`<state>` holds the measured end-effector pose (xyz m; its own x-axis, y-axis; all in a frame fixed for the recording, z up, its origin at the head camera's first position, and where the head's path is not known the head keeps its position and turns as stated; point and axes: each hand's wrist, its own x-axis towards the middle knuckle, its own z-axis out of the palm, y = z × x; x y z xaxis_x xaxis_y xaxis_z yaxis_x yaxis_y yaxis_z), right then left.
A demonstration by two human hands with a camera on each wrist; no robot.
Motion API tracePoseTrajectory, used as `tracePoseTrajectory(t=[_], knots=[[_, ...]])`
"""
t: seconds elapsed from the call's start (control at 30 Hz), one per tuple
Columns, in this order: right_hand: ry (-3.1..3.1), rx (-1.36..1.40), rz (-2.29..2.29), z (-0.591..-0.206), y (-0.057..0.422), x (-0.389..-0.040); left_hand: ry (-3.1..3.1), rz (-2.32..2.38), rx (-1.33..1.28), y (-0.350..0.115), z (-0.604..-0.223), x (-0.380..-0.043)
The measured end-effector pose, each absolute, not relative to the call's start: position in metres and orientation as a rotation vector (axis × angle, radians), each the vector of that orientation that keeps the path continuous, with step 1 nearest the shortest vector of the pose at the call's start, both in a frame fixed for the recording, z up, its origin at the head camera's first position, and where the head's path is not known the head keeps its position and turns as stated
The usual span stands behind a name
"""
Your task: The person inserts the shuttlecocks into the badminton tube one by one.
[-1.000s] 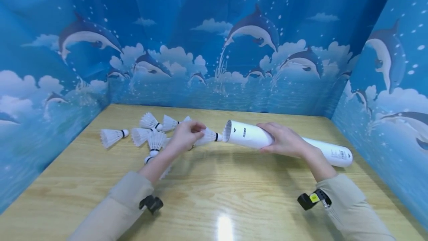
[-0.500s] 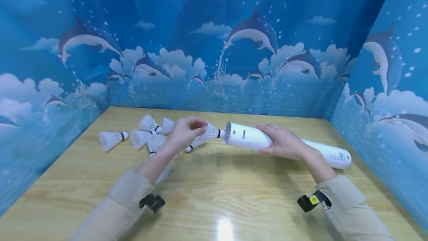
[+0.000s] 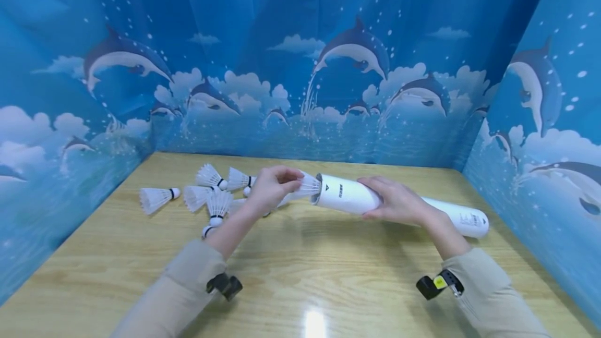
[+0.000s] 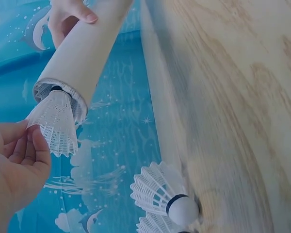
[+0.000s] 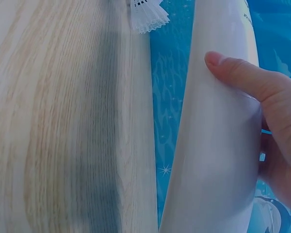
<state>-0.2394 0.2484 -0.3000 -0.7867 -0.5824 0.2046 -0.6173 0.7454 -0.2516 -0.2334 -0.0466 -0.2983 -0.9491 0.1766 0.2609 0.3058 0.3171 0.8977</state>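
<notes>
My left hand (image 3: 272, 189) pinches a white shuttlecock (image 3: 308, 185) by the rim of its skirt. In the left wrist view the cork end of that shuttlecock (image 4: 56, 119) is inside the mouth of a long white tube (image 4: 82, 58), hidden from sight, while most of the skirt stays outside. My right hand (image 3: 396, 201) grips the tube (image 3: 349, 194) around its middle, thumb on the near side. The tube's open end points left and is lifted off the table; its far end (image 3: 471, 222) lies to the right, lower down.
Several loose shuttlecocks lie left of the tube on the wooden table (image 3: 281, 275), among them one (image 3: 158, 198) at the far left and one (image 3: 218, 206) in the cluster. Blue dolphin-print curtains (image 3: 263, 67) stand behind the table and along both sides.
My left hand has moved right, and the shuttlecock's cork end has gone from just outside the tube's mouth to inside it. The right hand keeps its grip on the tube.
</notes>
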Motion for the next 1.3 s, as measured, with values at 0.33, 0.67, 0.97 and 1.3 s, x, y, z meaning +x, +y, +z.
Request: tracePoseTrajectory(t=[0.33,0.67,0.97,1.3], knots=[[-2.820,0.977,0.478,-0.299,0.246,-0.239,-2.425,-1.774,-0.491,-0.037,-0.306,-0.233],[-2.837,0.981,0.449,-0.300,0.246,-0.241,-2.426,-1.710,-0.500,-0.031,-0.314,-0.236],[-2.839,0.981,0.455,-0.301,0.245,-0.242,-2.482,-1.498,-0.499,-0.033,-0.315,-0.236],[-2.815,1.004,0.425,-0.301,0.245,-0.243,-2.479,-1.491,-0.519,-0.035,-0.314,-0.235]])
